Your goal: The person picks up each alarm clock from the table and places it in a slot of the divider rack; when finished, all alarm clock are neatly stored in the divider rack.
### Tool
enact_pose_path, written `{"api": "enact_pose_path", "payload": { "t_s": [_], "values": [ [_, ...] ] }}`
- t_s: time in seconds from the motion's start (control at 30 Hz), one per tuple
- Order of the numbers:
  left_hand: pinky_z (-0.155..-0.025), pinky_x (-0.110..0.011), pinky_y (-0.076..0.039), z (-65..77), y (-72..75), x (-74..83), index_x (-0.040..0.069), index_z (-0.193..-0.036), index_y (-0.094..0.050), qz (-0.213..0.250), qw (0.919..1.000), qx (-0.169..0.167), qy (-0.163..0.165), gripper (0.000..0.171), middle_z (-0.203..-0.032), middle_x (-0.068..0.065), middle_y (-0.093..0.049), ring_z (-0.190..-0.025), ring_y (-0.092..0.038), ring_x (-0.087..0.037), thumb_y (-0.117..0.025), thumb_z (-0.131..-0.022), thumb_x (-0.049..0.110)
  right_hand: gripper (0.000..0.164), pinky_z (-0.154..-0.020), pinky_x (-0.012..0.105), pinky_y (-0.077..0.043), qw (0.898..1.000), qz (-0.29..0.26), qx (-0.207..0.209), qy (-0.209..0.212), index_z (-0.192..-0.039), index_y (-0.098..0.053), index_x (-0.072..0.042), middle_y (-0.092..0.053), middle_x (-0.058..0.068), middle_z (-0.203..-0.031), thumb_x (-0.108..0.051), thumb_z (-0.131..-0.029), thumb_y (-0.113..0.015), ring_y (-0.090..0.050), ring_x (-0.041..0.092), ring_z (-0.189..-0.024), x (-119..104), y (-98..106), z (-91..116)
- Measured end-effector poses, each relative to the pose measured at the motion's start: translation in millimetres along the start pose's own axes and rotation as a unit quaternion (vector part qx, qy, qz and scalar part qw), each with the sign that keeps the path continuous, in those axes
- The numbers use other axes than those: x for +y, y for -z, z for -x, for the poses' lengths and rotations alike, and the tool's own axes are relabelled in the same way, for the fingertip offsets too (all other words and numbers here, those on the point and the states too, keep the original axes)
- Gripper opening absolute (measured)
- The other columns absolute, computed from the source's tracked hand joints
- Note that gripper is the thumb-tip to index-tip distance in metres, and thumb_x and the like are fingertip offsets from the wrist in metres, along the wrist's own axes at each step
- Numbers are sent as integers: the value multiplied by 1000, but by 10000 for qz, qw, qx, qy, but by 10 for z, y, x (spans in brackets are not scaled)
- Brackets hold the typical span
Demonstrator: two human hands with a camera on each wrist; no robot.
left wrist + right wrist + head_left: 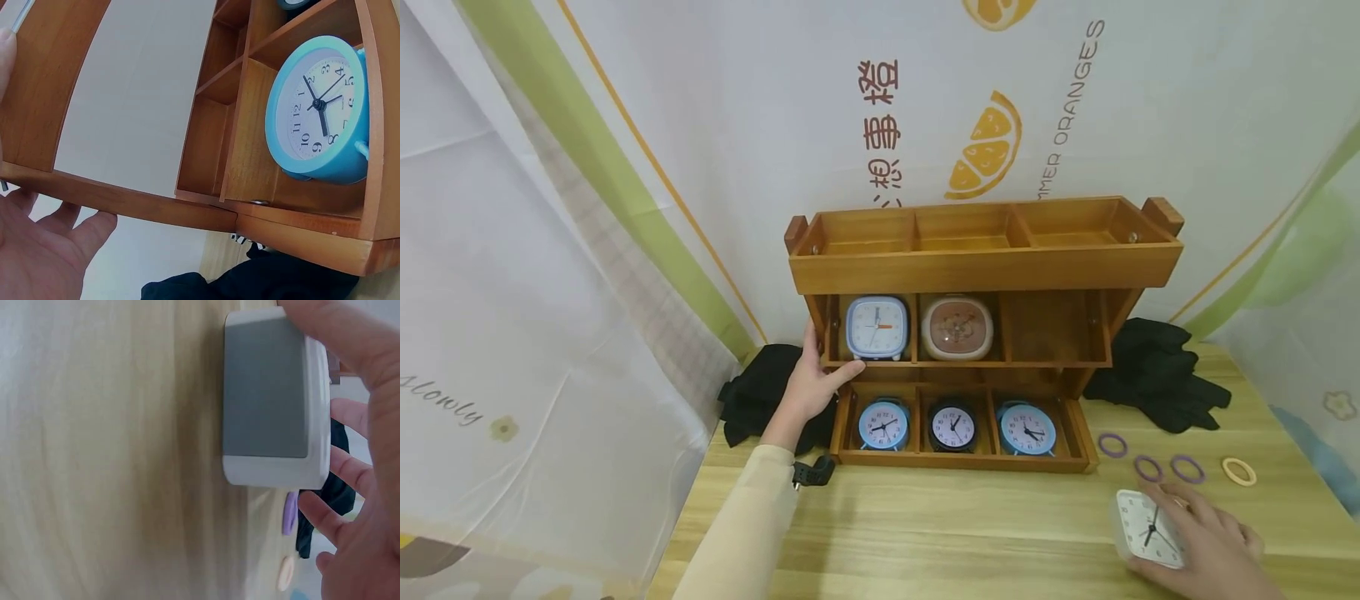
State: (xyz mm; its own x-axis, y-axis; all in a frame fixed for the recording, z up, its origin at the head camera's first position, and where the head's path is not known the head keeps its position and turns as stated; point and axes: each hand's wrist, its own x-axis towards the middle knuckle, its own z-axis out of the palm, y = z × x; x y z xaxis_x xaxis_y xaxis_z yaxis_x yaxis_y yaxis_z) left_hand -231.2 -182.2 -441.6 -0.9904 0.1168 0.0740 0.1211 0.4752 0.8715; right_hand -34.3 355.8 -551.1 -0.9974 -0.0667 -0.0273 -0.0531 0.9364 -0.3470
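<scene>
A wooden three-tier rack (pixel 985 271) stands on the table. My left hand (pixel 808 387) grips its left side at the middle tier, thumb along the front edge and fingers against the outer side. That tier holds a blue-and-white square clock (pixel 877 327) and a beige-rimmed clock with a brown face (pixel 957 329); its right compartment is bare. Below sit a blue round clock (pixel 883 425), a black one (pixel 952 427) and another blue one (pixel 1027 430). At the front right, my right hand (pixel 1213 537) holds a white square alarm clock (pixel 1138 525), its grey underside (pixel 269 394) showing in the right wrist view.
Purple rings (pixel 1187 469) and a pale yellow ring (pixel 1238 472) lie between the right hand and the rack. Black cloth (pixel 1165 375) is bunched at the rack's right, with more black cloth (pixel 760 392) at its left. A printed curtain (pixel 737 125) hangs behind.
</scene>
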Motion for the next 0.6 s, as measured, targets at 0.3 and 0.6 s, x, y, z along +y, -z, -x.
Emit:
{"api": "enact_pose_path", "payload": {
  "t_s": [0.3, 0.6],
  "values": [
    [-122, -58, -28, 13, 9, -10, 25, -168, 12, -37, 10000, 33, 27, 117, -173, -17, -10, -158, -18, -36, -76, -94, 49, 104, -80, 83, -23, 9995, -285, 122, 27, -150, -50, -13, -47, 28, -136, -63, -68, -91, -50, 65, -110, 31, -110, -17],
    [-123, -58, -25, -7, -3, 11, 25, -167, 13, -98, 9999, 25, -6, 120, -174, -15, -6, -159, -16, -36, -75, -93, 56, 110, -78, 88, -20, 9929, -409, 1047, 392, -150, -51, -16, -46, 25, -137, -49, -57, -101, -44, 65, -114, -94, 64, -46]
  ]
}}
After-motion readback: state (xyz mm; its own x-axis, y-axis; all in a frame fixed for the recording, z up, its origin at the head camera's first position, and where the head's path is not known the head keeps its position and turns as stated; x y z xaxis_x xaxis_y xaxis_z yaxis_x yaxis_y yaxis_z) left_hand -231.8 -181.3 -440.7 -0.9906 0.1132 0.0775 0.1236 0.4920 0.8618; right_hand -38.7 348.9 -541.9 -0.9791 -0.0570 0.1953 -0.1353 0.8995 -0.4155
